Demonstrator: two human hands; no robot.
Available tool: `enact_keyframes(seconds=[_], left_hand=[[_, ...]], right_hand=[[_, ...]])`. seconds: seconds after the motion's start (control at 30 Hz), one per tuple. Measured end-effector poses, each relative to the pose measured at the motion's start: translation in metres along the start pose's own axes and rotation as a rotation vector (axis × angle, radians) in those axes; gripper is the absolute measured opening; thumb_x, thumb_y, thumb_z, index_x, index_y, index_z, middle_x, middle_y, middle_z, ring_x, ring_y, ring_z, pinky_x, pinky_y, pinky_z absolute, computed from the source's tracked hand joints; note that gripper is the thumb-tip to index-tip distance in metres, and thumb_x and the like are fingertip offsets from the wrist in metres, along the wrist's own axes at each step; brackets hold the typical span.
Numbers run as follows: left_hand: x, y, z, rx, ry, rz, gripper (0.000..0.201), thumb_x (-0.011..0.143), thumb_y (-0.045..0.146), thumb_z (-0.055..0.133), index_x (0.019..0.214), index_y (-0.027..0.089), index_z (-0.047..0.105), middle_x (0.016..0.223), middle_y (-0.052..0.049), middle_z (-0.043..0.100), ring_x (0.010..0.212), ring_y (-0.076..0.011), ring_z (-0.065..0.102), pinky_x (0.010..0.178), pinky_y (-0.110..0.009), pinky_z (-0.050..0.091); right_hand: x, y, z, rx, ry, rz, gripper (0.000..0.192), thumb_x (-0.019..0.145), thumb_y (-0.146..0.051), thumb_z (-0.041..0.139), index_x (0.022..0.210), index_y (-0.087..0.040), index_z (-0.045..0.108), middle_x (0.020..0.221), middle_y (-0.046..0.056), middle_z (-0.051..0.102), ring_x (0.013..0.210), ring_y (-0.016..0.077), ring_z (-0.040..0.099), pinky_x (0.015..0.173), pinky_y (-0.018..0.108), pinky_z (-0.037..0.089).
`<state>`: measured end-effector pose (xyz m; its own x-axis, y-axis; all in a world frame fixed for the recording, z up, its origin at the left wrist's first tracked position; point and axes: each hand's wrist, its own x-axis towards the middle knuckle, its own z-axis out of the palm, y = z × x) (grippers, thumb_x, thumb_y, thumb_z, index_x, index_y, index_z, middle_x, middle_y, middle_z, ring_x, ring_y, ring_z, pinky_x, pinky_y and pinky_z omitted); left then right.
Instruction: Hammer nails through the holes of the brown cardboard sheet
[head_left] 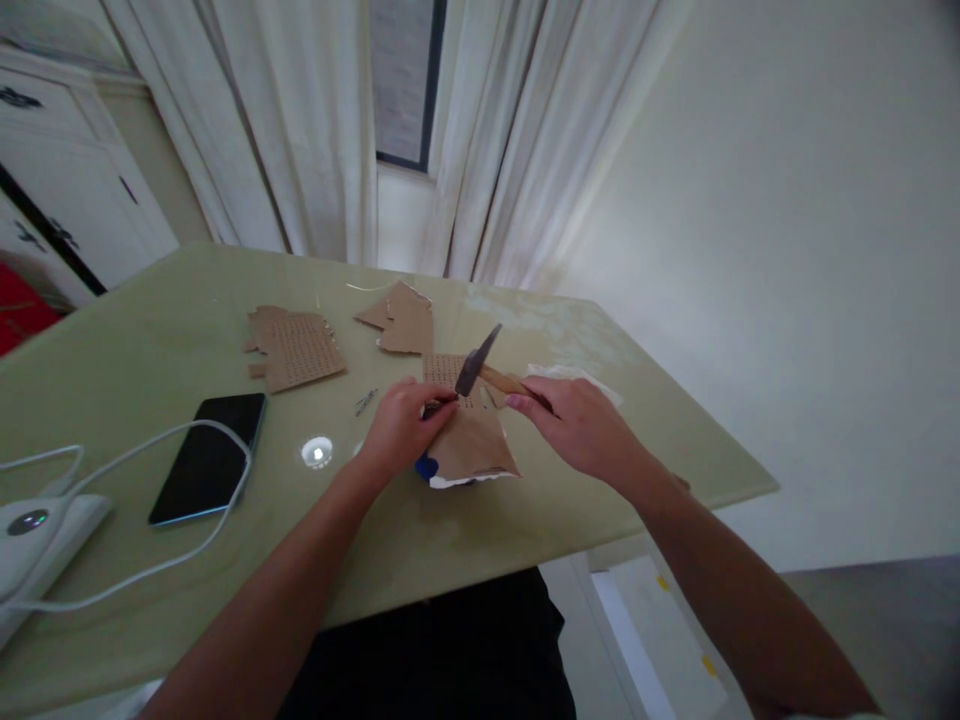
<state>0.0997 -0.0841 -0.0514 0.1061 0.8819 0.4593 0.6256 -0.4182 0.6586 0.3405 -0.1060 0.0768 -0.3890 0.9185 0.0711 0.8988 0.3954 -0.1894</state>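
Note:
My right hand (574, 420) is closed around the wooden handle of a hammer (507, 382). The hammer's dark metal head points left, right by the fingertips of my left hand (401, 425). Those left fingers pinch together over a piece of brown cardboard (472, 447); whatever is between them is too small to make out. Rows of small marks or holes cover the far part of this cardboard, and its near edge is torn and white. Something blue (427, 467) shows beneath its left side. A few thin nail-like metal pieces (365, 402) lie left of my left hand.
Torn cardboard pieces lie further back, one with rows of holes (304, 350) and one plain (409, 318). To the left are a phone (210, 458), a white cable (169, 570) and a white power strip (56, 545). White paper or plastic (574, 374) lies behind my right hand.

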Motion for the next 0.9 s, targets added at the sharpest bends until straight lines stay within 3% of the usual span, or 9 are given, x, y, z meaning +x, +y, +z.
enact_keyframes(seconds=[0.23, 0.43, 0.63, 0.8, 0.9], left_hand=[[0.003, 0.0, -0.001, 0.011, -0.034, -0.015, 0.015, 0.097, 0.024, 0.075, 0.102, 0.024, 0.09, 0.091, -0.006, 0.085, 0.093, -0.0283, 0.076, 0.089, -0.038, 0.058], [0.004, -0.004, 0.001, -0.052, -0.026, -0.038, 0.015, 0.095, 0.029, 0.076, 0.102, 0.024, 0.089, 0.089, -0.006, 0.084, 0.091, -0.0268, 0.075, 0.088, -0.038, 0.058], [0.003, -0.009, 0.001, -0.14, -0.081, -0.101, 0.018, 0.094, 0.035, 0.074, 0.098, 0.023, 0.086, 0.085, -0.005, 0.082, 0.077, -0.0228, 0.072, 0.075, -0.035, 0.057], [0.005, -0.017, 0.001, -0.117, -0.042, 0.033, 0.024, 0.095, 0.041, 0.073, 0.104, 0.024, 0.086, 0.109, -0.009, 0.085, 0.104, -0.0296, 0.075, 0.1, -0.047, 0.057], [0.005, -0.022, 0.001, -0.08, -0.066, 0.076, 0.022, 0.096, 0.041, 0.072, 0.104, 0.026, 0.087, 0.12, -0.01, 0.084, 0.114, -0.0318, 0.075, 0.111, -0.053, 0.052]], right_hand=[[-0.005, -0.006, 0.005, -0.06, 0.012, 0.021, 0.036, 0.117, -0.046, 0.054, 0.106, -0.023, 0.079, 0.093, 0.007, 0.082, 0.083, 0.0234, 0.071, 0.071, 0.034, 0.03], [-0.005, 0.0, 0.009, -0.011, 0.142, 0.044, 0.04, 0.117, -0.047, 0.053, 0.098, -0.022, 0.076, 0.089, 0.008, 0.08, 0.084, 0.0235, 0.07, 0.072, 0.033, 0.033], [-0.008, 0.0, 0.017, -0.016, 0.049, 0.019, 0.034, 0.117, -0.046, 0.056, 0.106, -0.023, 0.08, 0.09, 0.006, 0.082, 0.079, 0.0216, 0.07, 0.07, 0.032, 0.03], [-0.007, 0.001, 0.012, 0.006, 0.132, 0.059, 0.038, 0.117, -0.047, 0.054, 0.105, -0.022, 0.078, 0.091, 0.008, 0.082, 0.083, 0.0233, 0.073, 0.071, 0.033, 0.033], [-0.003, 0.001, 0.015, -0.029, 0.063, 0.045, 0.036, 0.117, -0.046, 0.054, 0.106, -0.022, 0.079, 0.093, 0.008, 0.083, 0.082, 0.0228, 0.073, 0.07, 0.033, 0.032]])
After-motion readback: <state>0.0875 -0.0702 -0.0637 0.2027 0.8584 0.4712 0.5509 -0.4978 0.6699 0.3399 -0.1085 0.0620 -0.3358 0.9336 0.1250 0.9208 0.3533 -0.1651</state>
